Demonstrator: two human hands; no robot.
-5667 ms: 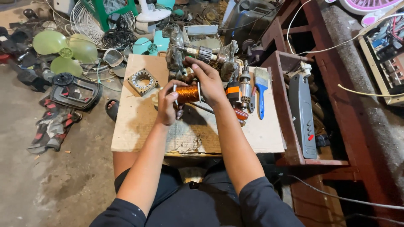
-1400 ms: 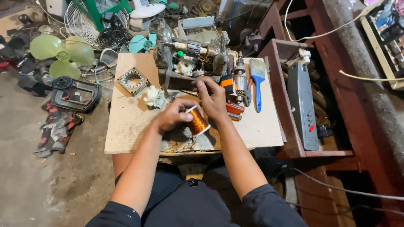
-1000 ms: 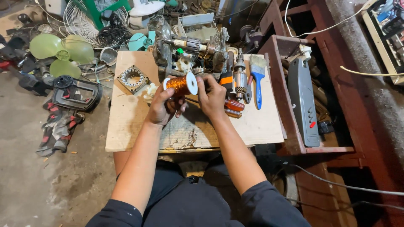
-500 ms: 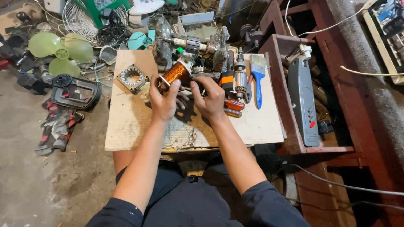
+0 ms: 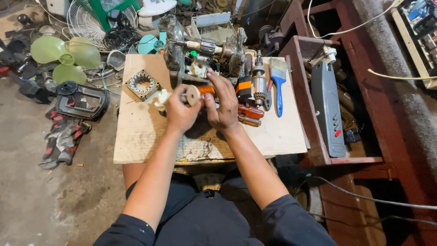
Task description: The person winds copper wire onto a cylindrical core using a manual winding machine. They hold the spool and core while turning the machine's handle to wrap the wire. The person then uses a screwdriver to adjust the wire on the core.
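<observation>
I hold a spool of copper wire [image 5: 203,90] with a white round end flange over the far middle of a cardboard-covered work board [image 5: 141,136]. My left hand [image 5: 179,111] grips the flange end of the spool. My right hand [image 5: 222,102] is closed on the spool from the right side. Just beyond the spool stands a metal winding jig with a motor rotor [image 5: 202,52]. A square stator core [image 5: 142,84] lies on the board to the left of my hands.
To the right of my hands lie orange-handled screwdrivers [image 5: 248,114], an armature [image 5: 259,82] and a blue paintbrush [image 5: 278,86]. A grey device [image 5: 327,107] rests on a red-brown wooden shelf. Green fan blades [image 5: 68,54], a fan guard and scrap cover the floor at left.
The spool went from low over the board up and away from me, turning as it went. It is now held level near the winding jig, with both hands still on it.
</observation>
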